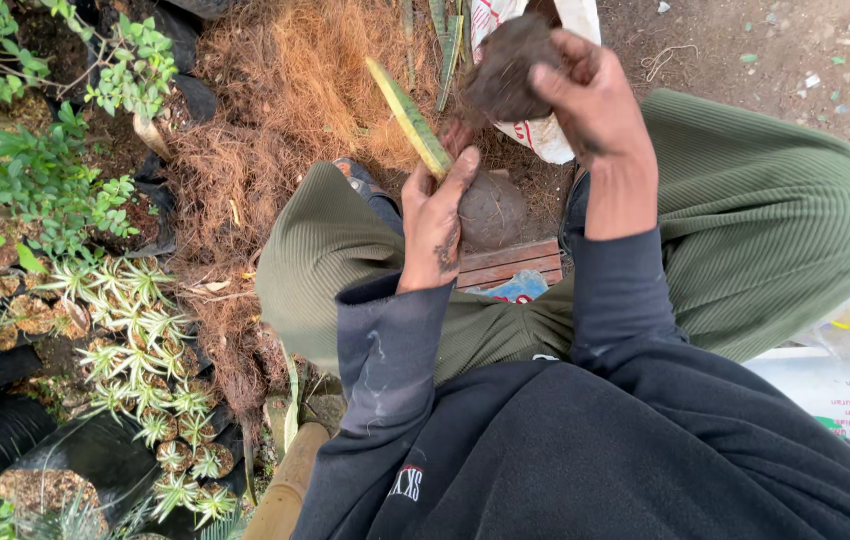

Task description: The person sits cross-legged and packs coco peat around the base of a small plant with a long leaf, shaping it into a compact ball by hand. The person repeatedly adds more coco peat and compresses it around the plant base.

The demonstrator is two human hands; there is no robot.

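Brown soil clump [507, 68] is gripped in the right hand [595, 95]; left hand [435, 215] pinches a green leaf cutting [410, 118], its root ball [492, 210] not yet wrapped

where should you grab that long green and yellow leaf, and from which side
Probably low on the blade, just above the dark root ball, where the left hand already pinches it. The leaf is stiff, narrow and leans up to the left, so the thumb and fingers close best across its flat faces, coming in from the near right side. The right hand holds a clump of soil above.
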